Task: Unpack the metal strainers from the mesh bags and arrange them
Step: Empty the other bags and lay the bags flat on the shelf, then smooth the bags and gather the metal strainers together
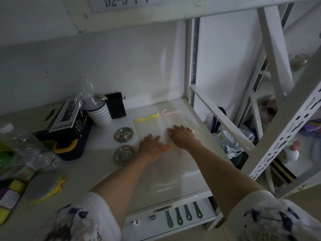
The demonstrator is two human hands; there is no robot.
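I see both of my arms stretched forward over a white shelf (pixel 173 180) of a metal rack. My left hand (pixel 150 145) lies flat with the palm down and fingers released, not gripping anything; its fingers rest on the near end of the mesh bag with the yellow drawstring (pixel 147 125). My right hand (pixel 182 136) is also flat and released, pressing down on the near part of the mesh bag with the pink drawstring (pixel 172 120). The two bags lie side by side, just beside each other, with the drawstring ends pointing toward the wall. Both look flat. Between my two hands there is a small orange thing (pixel 165 146), but it is blurred and I cannot tell what it is.

Two metal strainers (pixel 123 134) are on the shelf to the left of the bags, one behind the other: the farther one near the yellow bag, the nearer strainer (pixel 124 154) just beside my left wrist. They are close but not touching.

Further left stand a white cup with dashed lines (pixel 100 113), a black holder (pixel 116 106) and a box marked SPRAY BOTTLE (pixel 69 117).
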